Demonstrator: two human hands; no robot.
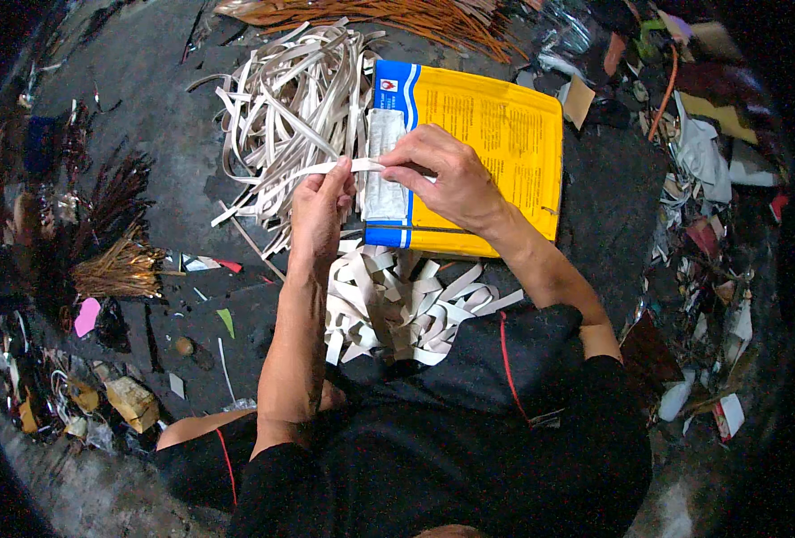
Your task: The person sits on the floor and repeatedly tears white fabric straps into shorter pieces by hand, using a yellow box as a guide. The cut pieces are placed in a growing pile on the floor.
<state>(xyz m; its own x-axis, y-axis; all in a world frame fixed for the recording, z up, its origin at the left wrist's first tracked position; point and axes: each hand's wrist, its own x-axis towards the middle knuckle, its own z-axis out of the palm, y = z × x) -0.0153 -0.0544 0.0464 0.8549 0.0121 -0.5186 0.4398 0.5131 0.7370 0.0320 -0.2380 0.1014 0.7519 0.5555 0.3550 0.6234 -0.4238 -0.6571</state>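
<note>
Between my two hands a white flat strip point(362, 166) is stretched, above the left edge of a yellow and blue can-like container point(492, 117) lying on its side. My left hand point(319, 211) pinches the strip between thumb and fingers. Its end near the middle of the container is pinched in my right hand point(451, 175). A whitish patch point(386, 202) lies on the container's blue band, just under the strip. Left of it, a large tangled heap of long white strips point(276, 117) spreads over the floor. Shorter, wider white strips point(397, 300) are piled close to my lap.
Brown thin rods point(388, 20) lie at the far edge, and a bundle of brown bristles point(121, 260) sits at left. Mixed scraps and plastic point(702, 161) litter the right side. More debris point(133, 403), including a crumpled brown block, is at lower left.
</note>
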